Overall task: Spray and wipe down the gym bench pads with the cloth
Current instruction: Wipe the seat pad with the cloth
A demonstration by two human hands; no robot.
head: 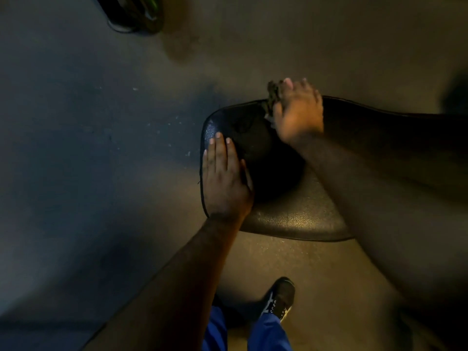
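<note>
your bench pad [298, 219] is black pebbled vinyl with a soft sheen. the cloth [273, 97] under your right hand [298, 115] looks coarse and nubbly. the floor [88, 148] is matt, scuffed.

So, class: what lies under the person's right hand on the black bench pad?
A dark crumpled cloth shows at the fingertips of the right hand, on the far edge of the black textured vinyl bench pad. The hand covers the rest of the cloth.

My forearms [177, 269] are bare, no sleeves reaching them, no watch or rings on either hand. I wear bright blue trousers [266, 333] and a black lace-up shoe [279, 297] with white eyelets and a pale sole edge.
</note>
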